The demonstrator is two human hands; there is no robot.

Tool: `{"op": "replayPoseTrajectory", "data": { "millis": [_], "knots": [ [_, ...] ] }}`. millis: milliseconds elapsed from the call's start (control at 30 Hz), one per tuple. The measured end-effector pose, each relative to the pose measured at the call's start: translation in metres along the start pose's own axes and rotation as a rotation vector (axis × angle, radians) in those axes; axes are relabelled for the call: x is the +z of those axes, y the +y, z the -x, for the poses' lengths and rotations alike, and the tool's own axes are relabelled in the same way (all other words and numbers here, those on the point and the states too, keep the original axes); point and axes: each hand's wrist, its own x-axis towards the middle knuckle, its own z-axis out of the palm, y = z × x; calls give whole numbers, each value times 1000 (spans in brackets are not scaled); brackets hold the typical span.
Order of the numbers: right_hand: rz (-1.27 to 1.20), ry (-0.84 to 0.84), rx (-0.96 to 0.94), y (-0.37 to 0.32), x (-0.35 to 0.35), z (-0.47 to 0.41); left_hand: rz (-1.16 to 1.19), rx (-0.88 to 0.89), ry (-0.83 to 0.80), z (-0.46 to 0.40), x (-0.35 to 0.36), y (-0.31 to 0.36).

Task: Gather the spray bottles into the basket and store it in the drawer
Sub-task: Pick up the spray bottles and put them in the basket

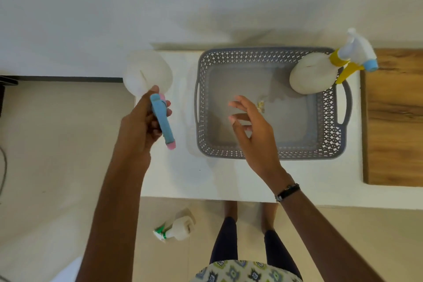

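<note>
A grey perforated basket sits on the white cabinet top. Inside its far right corner stands a white spray bottle with a yellow collar and blue nozzle tip. My left hand grips the blue-and-pink trigger head of a second white spray bottle, held at the cabinet's left end. My right hand hovers over the basket's left part with relaxed, spread fingers and holds nothing. A third white spray bottle with a green trigger lies on the floor by my feet.
A wooden board covers the top at the right, beside the basket's handle. A small pale scrap lies on the basket floor. A white wall runs behind the cabinet. Beige floor spreads left and below, with a dark object at the far left.
</note>
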Motion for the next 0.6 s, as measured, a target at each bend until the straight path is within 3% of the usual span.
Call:
{"op": "replayPoseTrajectory", "data": {
  "millis": [167, 367, 600],
  "knots": [
    [122, 27, -191, -19, 6, -15, 231, -162, -225, 46, 16, 7],
    [358, 3, -437, -10, 5, -22, 270, -277, -393, 54, 48, -15],
    [348, 159, -414, 22, -12, -31, 280, -350, -438, 33, 87, -27]
  ]
}}
